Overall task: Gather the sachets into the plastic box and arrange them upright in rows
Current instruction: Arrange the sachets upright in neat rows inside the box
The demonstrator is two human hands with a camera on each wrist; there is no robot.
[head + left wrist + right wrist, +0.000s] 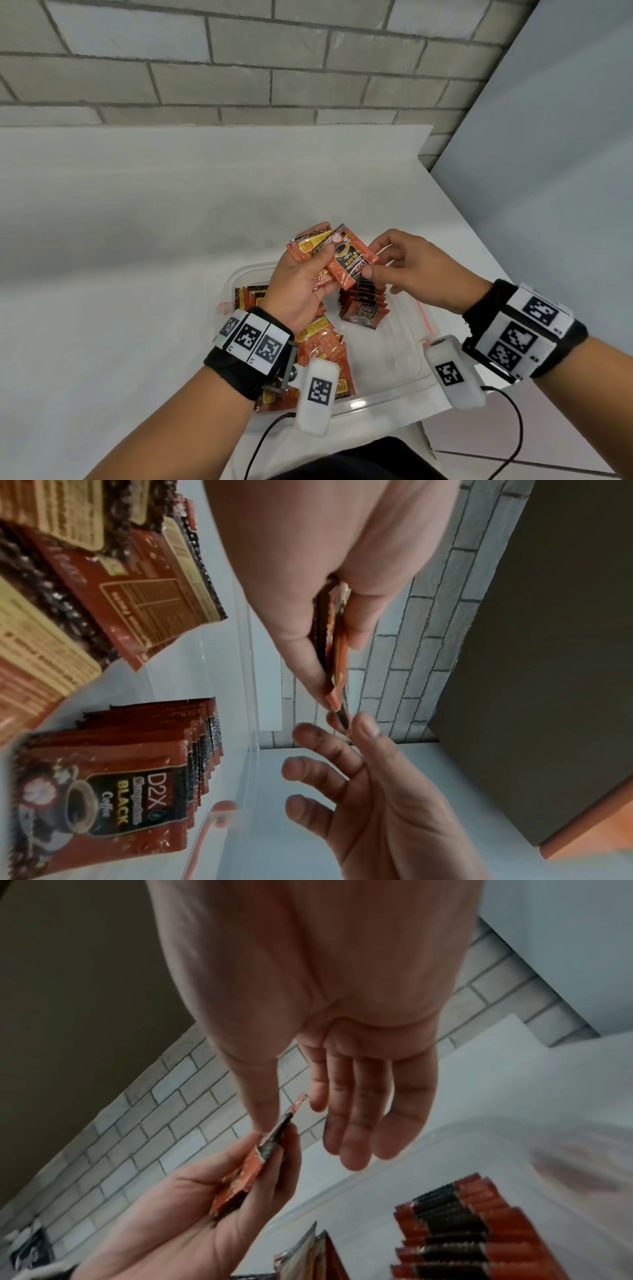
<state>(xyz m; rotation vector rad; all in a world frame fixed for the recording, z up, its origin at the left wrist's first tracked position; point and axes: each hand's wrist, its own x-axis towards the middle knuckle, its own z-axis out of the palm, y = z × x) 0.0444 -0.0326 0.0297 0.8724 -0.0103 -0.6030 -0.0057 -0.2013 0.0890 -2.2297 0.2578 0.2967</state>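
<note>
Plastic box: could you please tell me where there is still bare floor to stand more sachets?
Bare floor lies right of the upright row, toward the plastic box right and near walls. The left side is crowded with loose sachets lying flat.

A white table (144,240) filled most of the head view, its far edge set against a wall of pale grey bricks (239,68) with darker mortar lines. To the right of the table stood a smooth, plain grey panel (565,154), meeting the brick wall at a corner. Below the table's near right corner lay a floor of light tiles (548,459) with thin dark joints. In the left wrist view a dark slab with an orange-brown edge (548,669) stood against the bricks; what it was could not be told
</note>
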